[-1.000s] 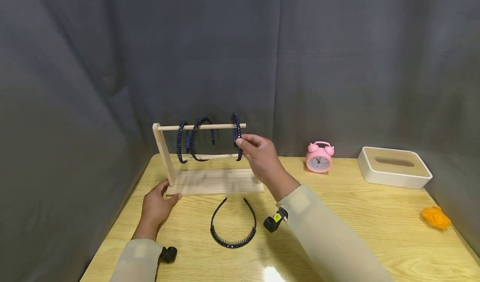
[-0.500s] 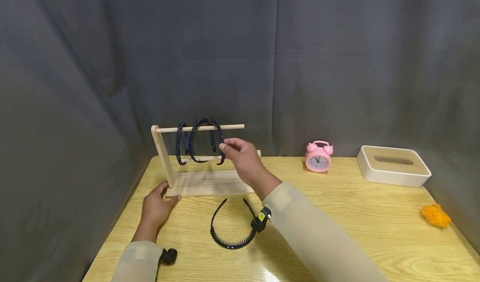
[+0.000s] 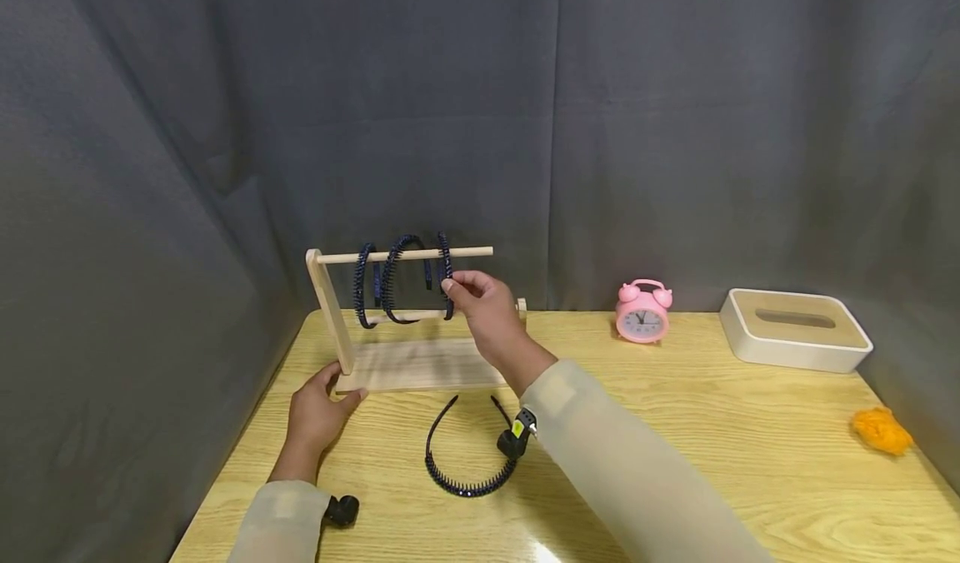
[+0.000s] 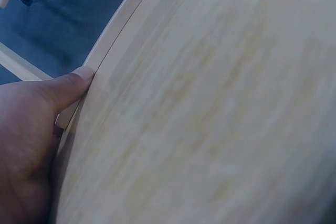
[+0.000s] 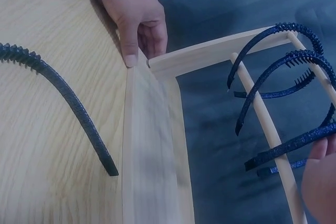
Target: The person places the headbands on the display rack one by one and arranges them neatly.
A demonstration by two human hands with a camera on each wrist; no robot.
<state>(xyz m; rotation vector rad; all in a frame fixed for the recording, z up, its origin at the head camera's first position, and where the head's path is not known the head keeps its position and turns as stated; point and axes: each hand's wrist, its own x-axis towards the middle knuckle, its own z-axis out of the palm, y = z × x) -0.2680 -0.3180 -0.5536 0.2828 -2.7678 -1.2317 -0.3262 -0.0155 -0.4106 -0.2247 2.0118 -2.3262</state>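
Note:
A wooden rack (image 3: 420, 365) with two horizontal rods stands at the table's back left. My left hand (image 3: 315, 417) grips the left front corner of its base, thumb on the front edge in the right wrist view. My right hand (image 3: 491, 317) pinches a dark blue toothed headband (image 3: 447, 265) that hangs over the rods, right of the other two. Those are a left headband (image 3: 359, 284) and a middle headband (image 3: 387, 286). Another toothed headband (image 3: 468, 490) lies on the table in front of the rack, partly hidden by the right wrist camera.
A pink alarm clock (image 3: 642, 317) stands to the right of the rack. Farther right is a white tissue box (image 3: 795, 351) with a wooden top. An orange crumpled item (image 3: 882, 430) lies near the right edge. Dark grey curtain (image 3: 675, 130) hangs behind and at both sides.
My right hand has slid the headband left along the rods from near their right ends, close to the middle one, and it now hangs straighter. My left hand stays at the base.

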